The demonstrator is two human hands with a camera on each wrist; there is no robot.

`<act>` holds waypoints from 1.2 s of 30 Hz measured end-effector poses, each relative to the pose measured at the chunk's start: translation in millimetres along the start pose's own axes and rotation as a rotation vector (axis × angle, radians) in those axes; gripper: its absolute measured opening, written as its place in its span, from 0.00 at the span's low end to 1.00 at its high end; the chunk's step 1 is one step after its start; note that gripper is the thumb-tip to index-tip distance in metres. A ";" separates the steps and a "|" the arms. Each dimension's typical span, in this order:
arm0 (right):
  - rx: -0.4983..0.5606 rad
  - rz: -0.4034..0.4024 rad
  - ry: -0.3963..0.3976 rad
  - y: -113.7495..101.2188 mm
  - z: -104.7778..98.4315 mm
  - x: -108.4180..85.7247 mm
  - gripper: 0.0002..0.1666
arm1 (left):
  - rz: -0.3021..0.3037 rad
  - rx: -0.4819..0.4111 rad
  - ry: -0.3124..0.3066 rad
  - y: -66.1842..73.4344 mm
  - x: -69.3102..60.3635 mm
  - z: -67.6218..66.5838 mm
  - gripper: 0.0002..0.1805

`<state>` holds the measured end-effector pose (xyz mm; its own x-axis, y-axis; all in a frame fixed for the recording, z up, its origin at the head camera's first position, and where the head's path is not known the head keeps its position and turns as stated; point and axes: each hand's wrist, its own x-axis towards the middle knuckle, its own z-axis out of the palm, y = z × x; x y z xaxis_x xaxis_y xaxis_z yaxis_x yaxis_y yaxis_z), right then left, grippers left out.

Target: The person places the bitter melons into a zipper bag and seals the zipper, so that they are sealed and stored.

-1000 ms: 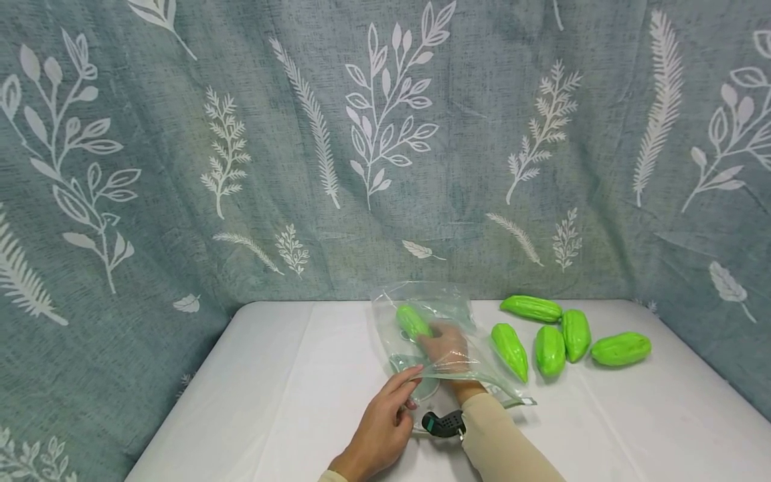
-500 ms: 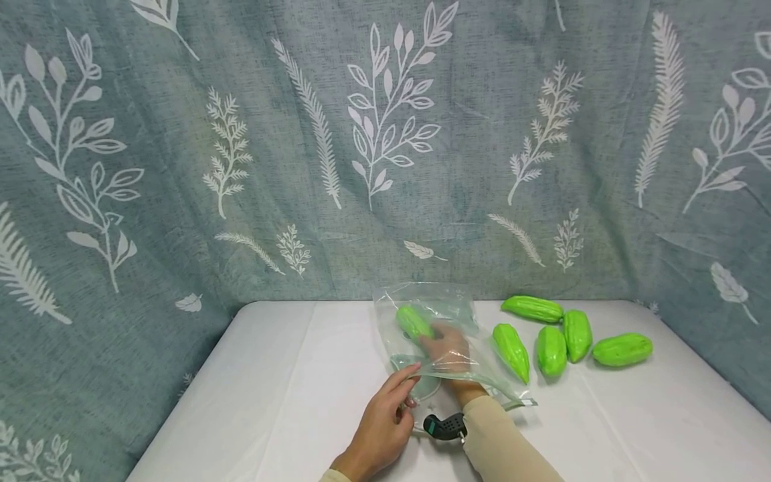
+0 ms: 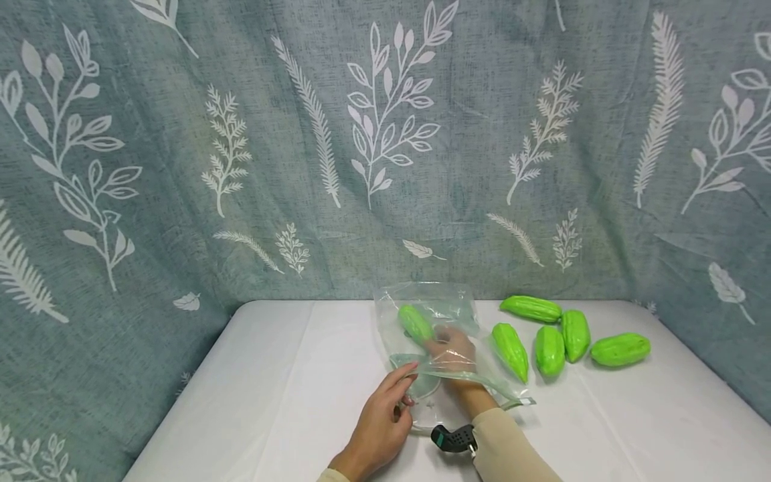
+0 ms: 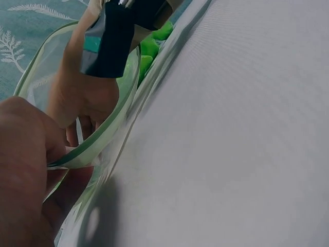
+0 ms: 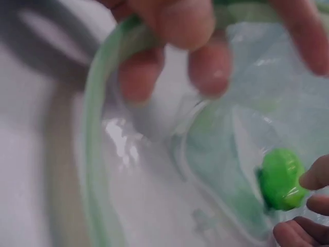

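Observation:
A clear plastic bag (image 3: 385, 341) with a green-edged mouth lies on the white table, holding a green bitter melon (image 3: 414, 323). My left hand (image 3: 379, 428) pinches the near lip; in the left wrist view that hand (image 4: 23, 164) grips the green rim (image 4: 103, 146). Inside the bag, my right hand (image 3: 453, 349) is at the melon's lower end. The right wrist view shows the melon (image 5: 282, 180) beside the loosely spread fingers of this hand (image 5: 303, 231), one fingertip at its side; whether it touches cannot be told.
Several more green melons (image 3: 576, 335) lie at the table's right side, the closest one (image 3: 510, 351) just right of the bag. A patterned grey-green curtain (image 3: 337, 254) stands behind the table and along its sides. A black device (image 3: 453, 438) is strapped at my right wrist.
My right hand has shifted slightly right and towards me inside the bag, with its sleeve and wrist device. The melon in the bag has barely moved. My left hand stays at the lip.

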<state>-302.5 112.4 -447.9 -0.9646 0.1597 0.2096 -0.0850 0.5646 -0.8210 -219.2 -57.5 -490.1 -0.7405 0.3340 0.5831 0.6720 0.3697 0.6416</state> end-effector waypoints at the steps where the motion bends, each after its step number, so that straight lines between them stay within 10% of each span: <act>1: -0.005 -0.003 0.013 0.0 -0.9 -0.6 0.27 | 0.000 -0.002 0.000 0.3 0.0 0.1 0.30; 15: -0.118 -0.172 0.010 3.2 -8.0 -27.4 0.12 | -0.008 -0.013 0.019 -2.0 -3.9 -2.9 0.31; 22: -0.122 -0.436 0.022 9.5 -12.6 -47.4 0.07 | -0.013 -0.035 0.035 -2.6 -3.8 0.7 0.31; 31: 0.115 -0.168 -0.156 0.1 -20.1 -68.3 0.12 | 0.003 -0.012 0.072 -3.4 0.2 1.5 0.33; 36: 0.117 -0.152 -0.251 -3.4 -26.3 -78.0 0.13 | -0.031 -0.037 0.072 -3.8 -0.2 0.0 0.32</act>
<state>-220.4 119.3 -447.5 -0.9690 -0.1318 0.2088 -0.2466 0.4673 -0.8490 -221.6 -58.9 -492.7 -0.7600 0.2590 0.5961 0.6492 0.3459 0.6774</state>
